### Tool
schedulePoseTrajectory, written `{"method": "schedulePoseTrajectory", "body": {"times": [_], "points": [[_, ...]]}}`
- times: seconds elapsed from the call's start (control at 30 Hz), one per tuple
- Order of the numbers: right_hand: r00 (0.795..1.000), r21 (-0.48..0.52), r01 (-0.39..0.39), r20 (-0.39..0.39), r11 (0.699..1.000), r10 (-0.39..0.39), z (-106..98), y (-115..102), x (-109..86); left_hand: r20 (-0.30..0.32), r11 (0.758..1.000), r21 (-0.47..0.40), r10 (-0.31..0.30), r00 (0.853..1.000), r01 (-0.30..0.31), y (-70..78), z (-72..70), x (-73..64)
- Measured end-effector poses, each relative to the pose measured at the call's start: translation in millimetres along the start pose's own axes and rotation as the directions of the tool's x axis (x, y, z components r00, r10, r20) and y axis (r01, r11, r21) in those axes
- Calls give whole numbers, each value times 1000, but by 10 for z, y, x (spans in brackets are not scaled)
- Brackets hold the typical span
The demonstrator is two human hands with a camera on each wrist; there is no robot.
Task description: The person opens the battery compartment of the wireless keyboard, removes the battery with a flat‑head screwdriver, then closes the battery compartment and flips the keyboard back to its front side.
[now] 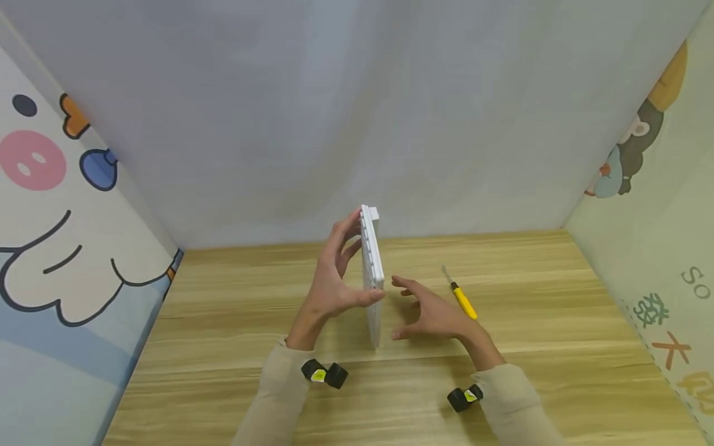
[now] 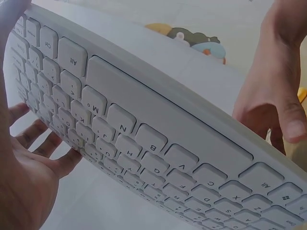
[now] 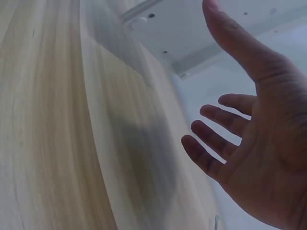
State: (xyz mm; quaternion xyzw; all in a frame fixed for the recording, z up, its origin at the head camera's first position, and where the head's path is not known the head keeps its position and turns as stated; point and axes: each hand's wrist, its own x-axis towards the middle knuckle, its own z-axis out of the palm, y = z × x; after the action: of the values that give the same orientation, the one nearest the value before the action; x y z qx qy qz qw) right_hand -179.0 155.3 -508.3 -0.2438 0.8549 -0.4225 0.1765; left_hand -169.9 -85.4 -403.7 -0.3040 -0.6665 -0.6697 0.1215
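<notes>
A white keyboard [image 1: 370, 260] is held on edge above the table, its keys facing left in the head view. My left hand [image 1: 331, 282] grips it, thumb on the near long edge and fingers on the far one. Rows of lettered keys fill the left wrist view, where the keyboard [image 2: 144, 129] slants across the picture. My right hand [image 1: 437, 313] is just right of the keyboard's back, apart from it, fingers loosely spread and holding nothing. In the right wrist view the keyboard's underside [image 3: 192, 28], with small screws, shows beyond the right hand [image 3: 268, 143].
A yellow-handled screwdriver [image 1: 464, 301] lies on the wooden table [image 1: 234, 310], right of the right hand. Behind stands a pale grey wall [image 1: 334, 124]. Cartoon-printed panels flank the table, on the left [image 1: 72, 217] and on the right [image 1: 641, 248].
</notes>
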Motion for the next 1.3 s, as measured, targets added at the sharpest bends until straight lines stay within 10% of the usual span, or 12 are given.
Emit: {"method": "schedulePoseTrajectory", "body": {"times": [0.5,1.3], "points": [[994,49,68,86,996,-72,201,20,112,16,1000,-3,16,1000,-16,26,58,31],[998,18,59,17,998,-59,141,16,48,29,999,-28,-33,999,34,57,-125,-7]]}}
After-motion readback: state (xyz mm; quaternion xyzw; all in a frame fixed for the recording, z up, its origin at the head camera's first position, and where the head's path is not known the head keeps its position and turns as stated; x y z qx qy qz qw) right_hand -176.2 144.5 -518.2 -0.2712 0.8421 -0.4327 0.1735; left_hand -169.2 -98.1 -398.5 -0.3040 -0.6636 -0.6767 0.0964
